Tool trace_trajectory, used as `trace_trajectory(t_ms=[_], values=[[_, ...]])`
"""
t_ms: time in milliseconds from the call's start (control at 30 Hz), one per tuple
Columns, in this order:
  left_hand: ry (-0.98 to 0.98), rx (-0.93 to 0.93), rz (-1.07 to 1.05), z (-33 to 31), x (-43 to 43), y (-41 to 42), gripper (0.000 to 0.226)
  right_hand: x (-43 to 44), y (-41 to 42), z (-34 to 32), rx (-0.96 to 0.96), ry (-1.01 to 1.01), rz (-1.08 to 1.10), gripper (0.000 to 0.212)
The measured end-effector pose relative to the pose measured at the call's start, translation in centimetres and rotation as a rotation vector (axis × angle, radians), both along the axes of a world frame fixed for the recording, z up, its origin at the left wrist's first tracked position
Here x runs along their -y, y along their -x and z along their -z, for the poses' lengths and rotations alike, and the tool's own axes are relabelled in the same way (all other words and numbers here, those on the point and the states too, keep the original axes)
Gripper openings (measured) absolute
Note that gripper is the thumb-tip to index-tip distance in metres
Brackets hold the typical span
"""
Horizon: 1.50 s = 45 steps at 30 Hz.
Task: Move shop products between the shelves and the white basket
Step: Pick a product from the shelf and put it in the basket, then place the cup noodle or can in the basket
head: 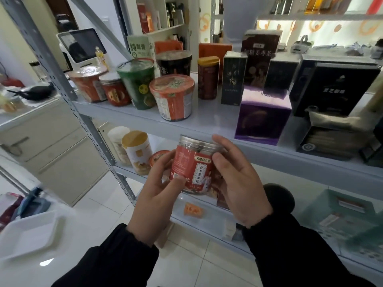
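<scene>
A clear plastic jar (193, 165) with a silver lid and a red label is held upright in front of the shelf edge. My left hand (154, 200) grips its left side, thumb across the label. My right hand (238, 179) holds its right side and lid rim with curled fingers. The white basket (29, 235) sits low at the left, beside my left sleeve. The grey metal shelves (209, 123) stand straight ahead.
The shelf above the jar carries an orange noodle cup (173, 98), a green cup (138, 83), red jars, a purple box (263, 116) and dark boxes. A lower shelf holds a yellow-lidded can (137, 154). A green basket (348, 216) sits lower right.
</scene>
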<state>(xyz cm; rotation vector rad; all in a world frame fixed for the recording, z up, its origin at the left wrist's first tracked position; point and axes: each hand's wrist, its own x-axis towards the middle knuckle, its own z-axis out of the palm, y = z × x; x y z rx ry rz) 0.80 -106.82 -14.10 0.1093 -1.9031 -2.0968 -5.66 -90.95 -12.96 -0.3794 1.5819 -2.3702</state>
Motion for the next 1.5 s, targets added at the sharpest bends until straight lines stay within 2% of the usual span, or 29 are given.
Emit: trace_trajectory(t_ms=[100,233,333,433,500,633,867,1000,1100,1267,1400,1500], values=[[0.052,-0.057,0.035,-0.6,1.6,1.7,0.041,1.7,1.0,-0.9,-0.113,-0.075,-0.001,0.048],[0.197,-0.082,0.162,-1.0,4.3,4.7,0.055,4.0,2.5,-1.8,-0.314,-0.156,0.197,0.036],[0.404,-0.132,0.039,-1.3,6.8,7.3,0.067,5.2,4.2,-2.2,-0.431,-0.236,0.410,0.040],[0.562,-0.206,-0.041,-2.2,9.1,9.8,0.085,5.9,6.1,-2.3,-0.532,-0.358,0.556,0.040],[0.733,-0.246,-0.065,-2.7,10.6,11.5,0.094,6.4,7.1,-2.4,-0.629,-0.482,0.637,0.040],[0.862,-0.221,0.017,-3.3,12.2,14.6,0.094,7.8,8.1,-2.0,-0.725,-0.741,0.803,0.043],[0.841,-0.292,0.086,-3.0,12.9,17.8,0.081,9.2,8.6,-2.2,-0.661,-1.050,0.912,0.046],[0.784,-0.342,0.066,-3.0,12.2,18.6,0.078,10.0,8.7,-2.4,-0.735,-1.266,1.118,0.044],[0.733,-0.380,0.038,-3.1,11.5,18.9,0.074,10.2,9.0,-2.7,-0.756,-1.369,1.174,0.045],[0.672,-0.369,-0.010,-2.8,11.0,19.0,0.071,10.1,9.1,-2.8,-0.701,-1.348,1.085,0.052],[0.630,-0.475,-0.012,-3.1,11.9,17.1,0.074,10.0,8.8,-2.7,-0.710,-1.395,0.983,0.071],[0.560,-0.484,0.021,-4.4,13.2,14.0,0.078,10.4,6.7,-2.7,-0.914,-1.128,0.935,0.071]])
